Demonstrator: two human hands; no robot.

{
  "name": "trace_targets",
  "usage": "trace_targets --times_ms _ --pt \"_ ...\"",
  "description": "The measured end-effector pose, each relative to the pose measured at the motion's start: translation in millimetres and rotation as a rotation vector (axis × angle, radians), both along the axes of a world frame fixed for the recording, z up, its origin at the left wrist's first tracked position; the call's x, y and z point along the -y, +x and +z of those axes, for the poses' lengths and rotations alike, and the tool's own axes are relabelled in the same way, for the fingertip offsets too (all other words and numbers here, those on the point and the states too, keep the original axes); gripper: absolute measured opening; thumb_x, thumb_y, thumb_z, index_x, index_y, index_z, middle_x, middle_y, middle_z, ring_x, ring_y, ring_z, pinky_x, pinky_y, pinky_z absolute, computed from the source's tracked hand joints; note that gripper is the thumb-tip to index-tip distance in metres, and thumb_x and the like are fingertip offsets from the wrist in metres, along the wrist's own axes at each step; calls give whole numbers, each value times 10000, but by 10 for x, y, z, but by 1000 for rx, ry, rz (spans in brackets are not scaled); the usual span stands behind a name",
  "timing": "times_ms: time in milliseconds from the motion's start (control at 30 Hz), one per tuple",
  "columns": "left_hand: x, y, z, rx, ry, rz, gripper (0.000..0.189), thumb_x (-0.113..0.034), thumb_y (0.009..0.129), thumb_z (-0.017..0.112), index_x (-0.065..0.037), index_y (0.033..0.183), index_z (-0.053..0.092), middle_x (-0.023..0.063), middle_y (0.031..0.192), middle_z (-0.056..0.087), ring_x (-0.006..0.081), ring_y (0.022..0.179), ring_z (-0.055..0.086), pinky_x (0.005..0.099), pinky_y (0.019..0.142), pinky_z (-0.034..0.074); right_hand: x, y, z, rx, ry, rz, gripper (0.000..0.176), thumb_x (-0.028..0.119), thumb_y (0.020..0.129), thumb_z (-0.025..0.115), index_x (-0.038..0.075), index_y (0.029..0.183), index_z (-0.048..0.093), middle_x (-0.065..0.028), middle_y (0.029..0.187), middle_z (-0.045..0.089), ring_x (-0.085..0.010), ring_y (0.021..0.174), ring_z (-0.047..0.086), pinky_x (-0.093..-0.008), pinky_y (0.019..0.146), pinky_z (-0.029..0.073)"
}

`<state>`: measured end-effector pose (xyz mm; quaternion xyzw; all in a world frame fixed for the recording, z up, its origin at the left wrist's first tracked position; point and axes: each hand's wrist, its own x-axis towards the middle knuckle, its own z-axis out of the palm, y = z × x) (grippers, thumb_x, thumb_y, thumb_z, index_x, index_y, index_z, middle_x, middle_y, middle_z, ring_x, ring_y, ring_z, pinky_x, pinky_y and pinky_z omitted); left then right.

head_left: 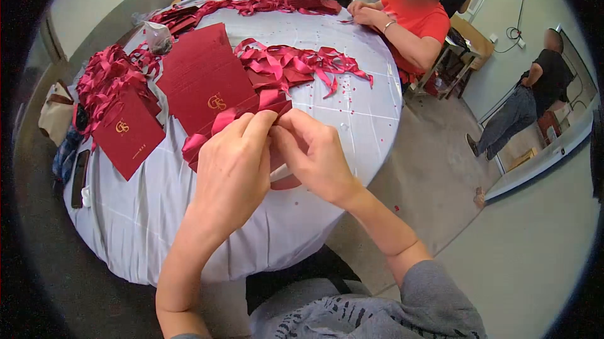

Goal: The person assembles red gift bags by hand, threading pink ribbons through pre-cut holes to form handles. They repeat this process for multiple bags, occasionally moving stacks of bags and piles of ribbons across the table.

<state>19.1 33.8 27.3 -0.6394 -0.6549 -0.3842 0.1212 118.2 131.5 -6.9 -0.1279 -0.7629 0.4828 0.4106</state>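
My left hand (229, 166) and my right hand (319, 160) meet over the near part of the table, fingertips closed together. Between them is a dark red paper bag (284, 108), mostly hidden behind my hands. A glossy red ribbon (224, 119) runs along it and curls out to the left of my left hand. Under my fingers a pinkish-red loop (286, 182) shows; the exact pinch point is covered. Just beyond lies a fanned stack of flat dark red paper bags (204, 78) with a gold emblem.
More red bags with ribbons (113, 78) are heaped at left, beside a phone (80, 178). Ribboned bags (286, 65) lie right of the stack on the white tablecloth (314, 213). A person in red (412, 31) works across the table; another person (535, 90) stands at right.
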Motion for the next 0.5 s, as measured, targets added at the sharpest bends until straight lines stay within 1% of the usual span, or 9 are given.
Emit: trace_targets --times_ms 33,133,167,200,267,333,400,467,500 --pt "-4 -22 -7 0 -1 1 251 17 745 539 -5 994 543 145 795 568 313 735 584 399 630 458 -12 -1 -28 0 -1 1 84 54 853 547 -15 891 521 -211 694 577 -386 628 578 -395 528 441" --pt "9 -58 -33 -48 25 -24 273 16 759 541 -9 1030 535 148 789 587 309 732 593 401 633 457 -21 37 -18 22 221 -99 110 82 843 589 6 899 533 -182 714 593 -341 627 602 -389 550 458" --pt "24 -37 -14 -1 -37 18 295 24 772 551 -17 1064 535 161 829 603 315 769 605 386 665 467 -25 80 28 34 265 -134 118 89 835 607 15 898 540 -171 724 596 -329 632 605 -384 560 464" --pt "35 -29 -8 46 -98 57 317 31 786 561 -25 1097 535 175 869 620 322 806 618 371 697 478 -42 124 63 43 231 -159 134 90 815 632 38 913 558 -137 800 598 -297 697 598 -353 609 476" --pt "33 -24 -33 26 -82 52 346 32 785 568 -33 1121 516 165 853 627 307 792 625 371 692 480 -135 182 235 -59 457 -224 169 99 793 657 51 930 571 -111 861 571 -265 752 575 -325 649 472" --pt "26 -12 -19 50 -40 12 349 36 782 576 -33 1116 504 161 857 633 298 801 631 364 680 483 -242 177 291 -52 438 -179 144 105 783 662 47 894 593 -102 861 533 -253 771 538 -323 686 455" --pt "22 -11 -52 69 -24 5 349 43 781 582 -32 1109 488 161 858 634 295 804 635 360 676 484 -357 154 331 49 642 -89 122 56 767 670 25 873 618 -79 808 505 -190 761 511 -291 678 426" --pt "2 -16 -90 86 -7 -6 352 50 780 587 -30 1103 472 161 859 636 292 808 639 356 672 486 -416 93 401 79 646 -72 86 84 775 656 21 829 633 -94 791 489 -224 783 509 -318 695 419" --pt "-10 -21 -106 63 24 -1 344 52 784 591 -29 1090 456 163 852 637 292 808 642 352 674 487 -451 69 433 154 687 -3 97 121 774 650 31 811 647 -111 800 496 -252 799 507 -336 714 421"
